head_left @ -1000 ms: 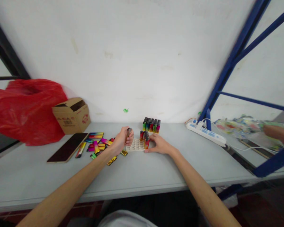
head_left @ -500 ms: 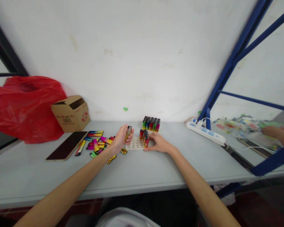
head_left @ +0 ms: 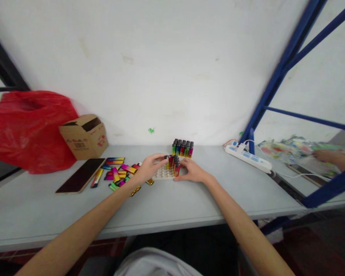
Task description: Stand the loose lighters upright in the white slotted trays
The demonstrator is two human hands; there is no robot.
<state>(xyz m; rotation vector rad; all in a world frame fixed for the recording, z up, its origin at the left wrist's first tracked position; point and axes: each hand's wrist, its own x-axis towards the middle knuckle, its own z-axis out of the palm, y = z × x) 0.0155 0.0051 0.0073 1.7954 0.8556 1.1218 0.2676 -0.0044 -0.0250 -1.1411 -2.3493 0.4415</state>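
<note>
In the head view, my left hand has its fingers closed on a yellow lighter, held upright over a pale tray with round holes. Beside it, several red lighters with black tops stand in the tray's right end. My right hand rests at that end, thumb and fingers spread around the tray's side, steadying or touching it; exact contact is hard to see. Left of the tray lies a loose pile of colourful metallic lighters, partly behind my left forearm.
A block of upright lighters stands behind the tray. Leftward are a phone, a cardboard box and a red plastic bag. A white power strip lies right, near a blue frame. Another person's hand shows beyond it.
My left hand has moved right with the lighter, from above the tray's left part down to beside the standing red lighters. My right hand has stayed at the tray's right end.
</note>
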